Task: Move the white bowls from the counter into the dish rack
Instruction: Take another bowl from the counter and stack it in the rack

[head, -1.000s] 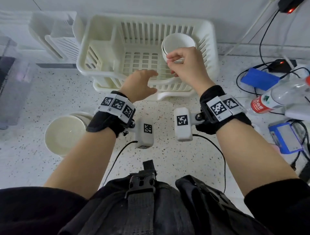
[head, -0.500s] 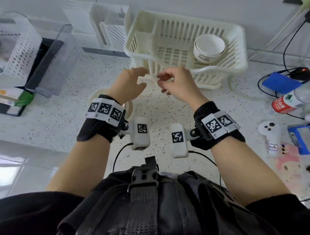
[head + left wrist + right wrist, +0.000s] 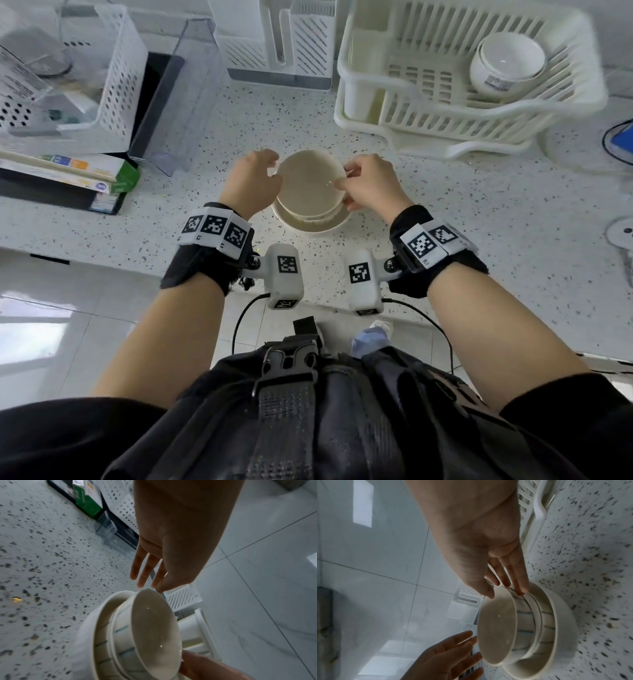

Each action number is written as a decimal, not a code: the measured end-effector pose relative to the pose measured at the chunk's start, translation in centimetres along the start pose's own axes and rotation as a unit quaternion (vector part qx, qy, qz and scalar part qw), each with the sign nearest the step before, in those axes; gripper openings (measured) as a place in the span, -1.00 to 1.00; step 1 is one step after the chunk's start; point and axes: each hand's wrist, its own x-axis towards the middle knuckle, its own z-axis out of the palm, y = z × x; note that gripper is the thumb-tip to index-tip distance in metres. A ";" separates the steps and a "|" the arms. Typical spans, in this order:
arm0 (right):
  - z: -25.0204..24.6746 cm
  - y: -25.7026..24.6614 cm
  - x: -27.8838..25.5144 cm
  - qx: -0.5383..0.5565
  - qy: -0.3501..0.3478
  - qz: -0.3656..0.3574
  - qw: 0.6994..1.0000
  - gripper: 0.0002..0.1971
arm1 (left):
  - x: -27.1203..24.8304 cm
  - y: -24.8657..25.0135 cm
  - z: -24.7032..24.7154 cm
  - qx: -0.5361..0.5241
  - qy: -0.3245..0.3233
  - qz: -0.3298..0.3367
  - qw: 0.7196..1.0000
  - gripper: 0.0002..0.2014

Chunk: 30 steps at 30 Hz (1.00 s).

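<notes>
Hands at the bowl stack

Right hand pinches the rim of the top bowl, thumb on the edge and fingers on its outer wall. Left hand is spread and relaxed beside the opposite rim, holding nothing. The stack sits at frame centre on the counter. Upper right, the rack holds one bowl.
</notes>
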 end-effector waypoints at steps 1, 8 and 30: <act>0.4 -0.1 0.1 -0.002 0.014 0.001 1.000 -0.76 | 0.0 -0.4 0.1 -0.006 -0.008 0.005 1.000 -0.59; 2.3 -0.1 0.4 -0.060 0.056 0.001 0.997 -0.66 | 0.0 -1.9 0.3 -0.093 -0.023 0.034 0.995 -0.65; 3.0 -1.0 0.7 -0.029 0.144 -0.018 0.989 -0.65 | -0.2 -3.4 0.4 -0.142 -0.092 0.003 0.986 -0.52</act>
